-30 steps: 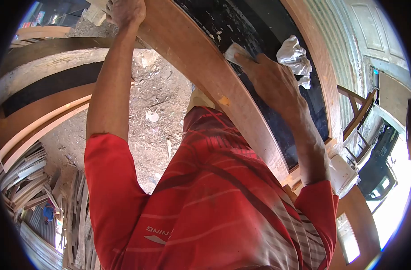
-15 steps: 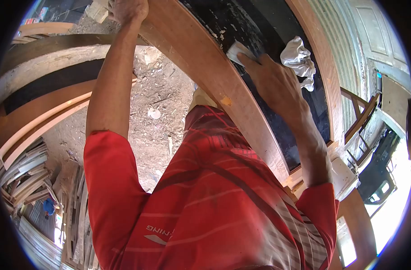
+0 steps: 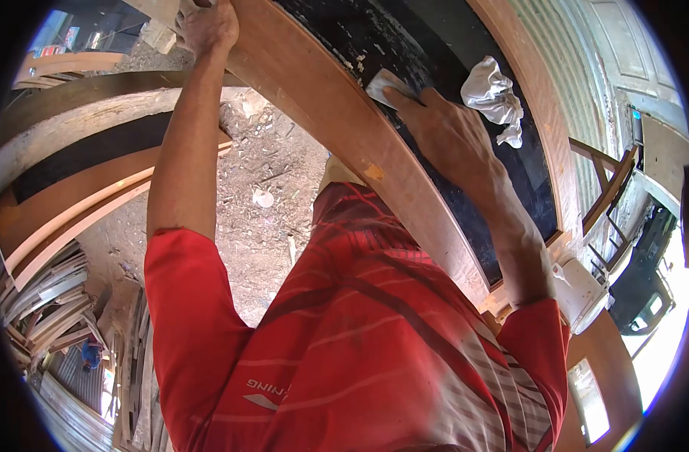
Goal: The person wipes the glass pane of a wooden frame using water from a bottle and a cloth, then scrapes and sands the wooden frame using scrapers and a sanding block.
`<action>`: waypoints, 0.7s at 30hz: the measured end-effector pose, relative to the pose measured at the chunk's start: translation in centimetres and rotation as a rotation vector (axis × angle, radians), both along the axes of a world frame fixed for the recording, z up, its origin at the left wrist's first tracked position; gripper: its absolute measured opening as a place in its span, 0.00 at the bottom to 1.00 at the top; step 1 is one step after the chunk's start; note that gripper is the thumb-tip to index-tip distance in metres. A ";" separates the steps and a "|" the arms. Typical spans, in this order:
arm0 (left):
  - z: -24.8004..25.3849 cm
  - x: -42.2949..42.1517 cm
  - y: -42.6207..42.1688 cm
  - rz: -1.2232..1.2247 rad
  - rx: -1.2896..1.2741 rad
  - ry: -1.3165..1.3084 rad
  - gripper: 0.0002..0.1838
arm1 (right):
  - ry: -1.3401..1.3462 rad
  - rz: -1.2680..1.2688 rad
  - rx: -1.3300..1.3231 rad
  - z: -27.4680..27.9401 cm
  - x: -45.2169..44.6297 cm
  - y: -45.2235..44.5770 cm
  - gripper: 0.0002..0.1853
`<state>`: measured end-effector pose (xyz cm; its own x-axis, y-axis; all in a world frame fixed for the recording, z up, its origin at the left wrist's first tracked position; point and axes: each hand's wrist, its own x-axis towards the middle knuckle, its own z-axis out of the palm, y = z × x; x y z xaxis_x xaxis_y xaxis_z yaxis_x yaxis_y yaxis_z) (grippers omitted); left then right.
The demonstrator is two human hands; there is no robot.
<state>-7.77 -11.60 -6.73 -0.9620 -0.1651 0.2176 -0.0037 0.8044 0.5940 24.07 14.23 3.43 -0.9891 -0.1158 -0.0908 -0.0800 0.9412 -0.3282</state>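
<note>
A wooden frame (image 3: 307, 71) holds a glossy black panel (image 3: 473, 203) with pale flaking patches near its upper part. My right hand (image 3: 450, 135) presses a pale, folded pad (image 3: 390, 88) against the panel, close to the frame's inner edge; its exact material is unclear. To the right of that hand, a crumpled white cloth (image 3: 491, 94) lies on the black surface. At the upper left, my left hand (image 3: 210, 29) grips the frame's outer side with bent fingers, partly cut off by the view's top edge.
Curved-looking wooden frames (image 3: 81, 203) stand at the left, above stacked timber strips (image 3: 54, 301). Debris covers the dirt floor (image 3: 261, 166). A white bucket (image 3: 580, 294) is at the right, near a corrugated metal wall (image 3: 571, 68). A person in blue (image 3: 92, 354) is far off, lower left.
My right hand has slid slightly up and left along the black panel with the pad. The left hand keeps its place on the frame while the whole view shifts a little.
</note>
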 end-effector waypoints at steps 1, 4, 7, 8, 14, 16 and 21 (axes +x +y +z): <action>0.0 -0.2 -0.2 0.002 -0.015 0.004 0.47 | -0.005 -0.007 0.001 -0.1 -0.7 -0.4 0.24; -0.2 -0.4 -0.3 -0.009 0.002 -0.010 0.48 | 0.024 0.015 -0.005 -0.4 -2.6 -0.7 0.25; -0.2 -0.4 -0.3 -0.006 -0.006 -0.001 0.47 | 0.005 0.001 -0.027 -0.3 -1.6 -0.3 0.25; -0.3 -0.4 -0.4 0.010 -0.004 -0.001 0.47 | -0.014 -0.003 -0.017 -0.1 -1.4 -0.4 0.24; 0.9 0.8 0.3 -0.052 0.038 -0.010 0.47 | 0.127 0.001 -0.039 -0.9 -3.1 -1.4 0.19; 0.9 0.6 0.1 -0.045 0.019 -0.024 0.46 | 0.118 0.015 0.013 -1.1 -3.7 -1.3 0.19; 0.3 0.5 -0.1 -0.035 0.026 -0.046 0.44 | 0.032 0.012 0.020 0.3 -0.6 -0.6 0.17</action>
